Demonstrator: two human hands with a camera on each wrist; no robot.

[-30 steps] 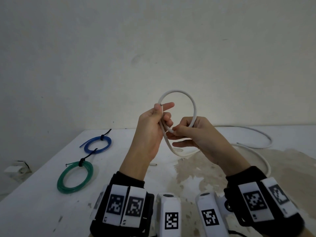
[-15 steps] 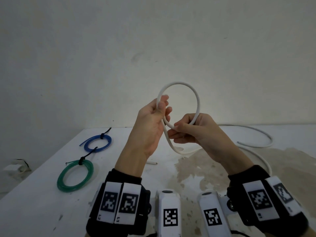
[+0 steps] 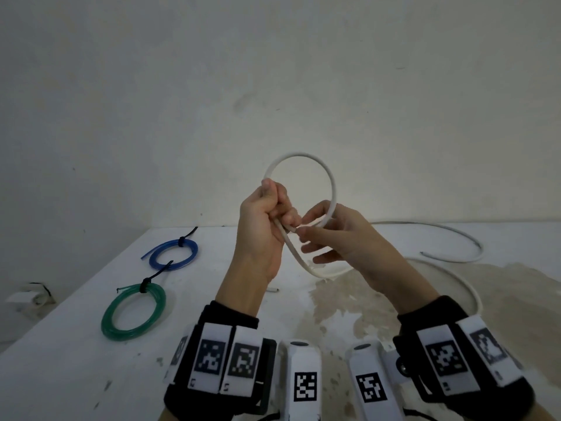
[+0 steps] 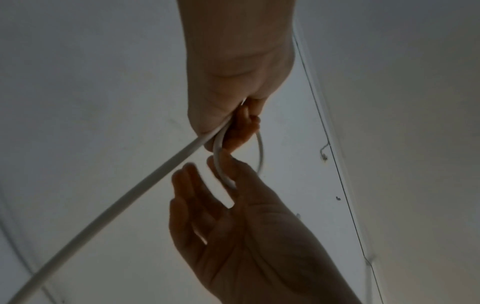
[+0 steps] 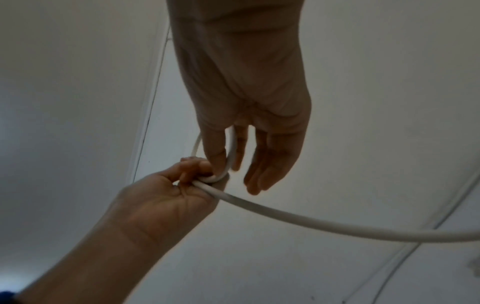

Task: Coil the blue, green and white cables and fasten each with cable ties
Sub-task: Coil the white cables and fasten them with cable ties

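Note:
I hold the white cable [image 3: 332, 189] up above the table, one round loop standing over my hands. My left hand [image 3: 274, 208] grips it in a fist where the loop crosses, thumb on top. My right hand [image 3: 306, 235] pinches the loop's lower right end between thumb and forefinger, its other fingers straight. In the left wrist view the left hand [image 4: 233, 107] clasps the cable [image 4: 155, 174] above the right hand [image 4: 233, 216]. In the right wrist view the cable [image 5: 311, 223] runs off to the right from the left hand [image 5: 176, 193]. The blue coil [image 3: 173, 255] and green coil [image 3: 133, 311] lie tied.
The rest of the white cable [image 3: 455, 241] curves over the white table [image 3: 76, 375] at the right, across a brownish stain [image 3: 364, 299]. A short white scrap [image 3: 273, 289] lies near my left wrist. The wall stands close behind. A white box [image 3: 27, 299] sits below the table's left edge.
My left fingers have curled from half-open into a fist round the cable. The loop has grown a little wider and my right hand has shifted its pinch to the loop's end.

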